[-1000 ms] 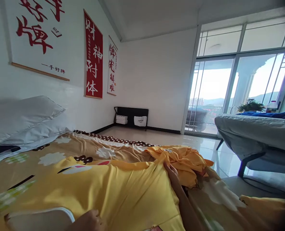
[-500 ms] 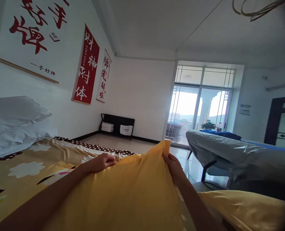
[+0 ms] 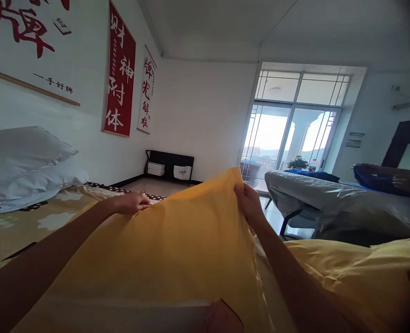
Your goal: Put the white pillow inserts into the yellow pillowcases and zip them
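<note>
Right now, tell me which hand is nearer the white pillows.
Left. The left hand grips the yellow cloth on the side toward the white pillows; the right hand holds its raised corner farther away.

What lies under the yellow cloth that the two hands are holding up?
Beside the left hand and right hand, the yellow cloth hangs over a patterned bedspread, which shows at its left. What lies beneath the cloth's middle is covered.

Both arms reach forward, left hand (image 3: 132, 202) apparently fisted, right hand (image 3: 249, 202) raised with fingers pinched.
</note>
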`<state>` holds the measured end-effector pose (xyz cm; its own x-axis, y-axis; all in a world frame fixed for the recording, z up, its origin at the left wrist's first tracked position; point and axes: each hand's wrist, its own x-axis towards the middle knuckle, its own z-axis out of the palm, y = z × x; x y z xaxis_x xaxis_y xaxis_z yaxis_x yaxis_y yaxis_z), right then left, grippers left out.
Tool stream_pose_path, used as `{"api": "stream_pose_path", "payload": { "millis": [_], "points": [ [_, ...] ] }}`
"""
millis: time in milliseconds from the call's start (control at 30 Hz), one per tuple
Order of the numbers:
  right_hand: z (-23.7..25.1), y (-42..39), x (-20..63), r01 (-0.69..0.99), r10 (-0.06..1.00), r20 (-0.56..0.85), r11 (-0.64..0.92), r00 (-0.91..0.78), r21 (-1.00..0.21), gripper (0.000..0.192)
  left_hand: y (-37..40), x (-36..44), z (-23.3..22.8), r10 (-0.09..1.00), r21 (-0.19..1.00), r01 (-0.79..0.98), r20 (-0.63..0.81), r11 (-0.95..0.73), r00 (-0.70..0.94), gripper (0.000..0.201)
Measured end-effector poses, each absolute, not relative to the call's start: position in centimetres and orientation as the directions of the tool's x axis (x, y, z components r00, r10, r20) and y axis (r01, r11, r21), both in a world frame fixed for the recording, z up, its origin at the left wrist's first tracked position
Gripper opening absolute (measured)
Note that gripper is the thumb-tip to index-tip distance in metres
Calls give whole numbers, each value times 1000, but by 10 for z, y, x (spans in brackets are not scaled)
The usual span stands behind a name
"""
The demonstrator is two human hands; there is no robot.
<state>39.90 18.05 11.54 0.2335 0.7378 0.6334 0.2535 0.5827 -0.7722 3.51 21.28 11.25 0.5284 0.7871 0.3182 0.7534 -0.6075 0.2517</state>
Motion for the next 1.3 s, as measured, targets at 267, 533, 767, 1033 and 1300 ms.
{"api": "stream_pose_path", "payload": {
  "millis": [267, 533, 767, 1033, 1300],
  "points": [
    [158, 153, 355, 255, 643, 738, 693, 206, -675, 38, 171, 176, 199, 651, 565, 346, 527, -749, 547, 40],
    [148, 143, 364, 491, 628, 751, 598, 205, -634, 37, 183, 213, 200, 573, 524, 232, 740, -820, 352, 29],
    [87, 142, 386, 798, 507, 830, 388, 233, -461, 32, 180, 188, 207, 634, 627, 156, 682, -763, 365, 32],
    [96, 147, 382, 587, 672, 724, 525, 158, -616, 38, 174, 204, 210, 567, 440, 366, 706, -820, 424, 34],
    [170, 140, 345, 407, 707, 679, 571, 198, -713, 43, 170, 222, 213, 582, 454, 375, 707, -809, 401, 29]
  ]
}}
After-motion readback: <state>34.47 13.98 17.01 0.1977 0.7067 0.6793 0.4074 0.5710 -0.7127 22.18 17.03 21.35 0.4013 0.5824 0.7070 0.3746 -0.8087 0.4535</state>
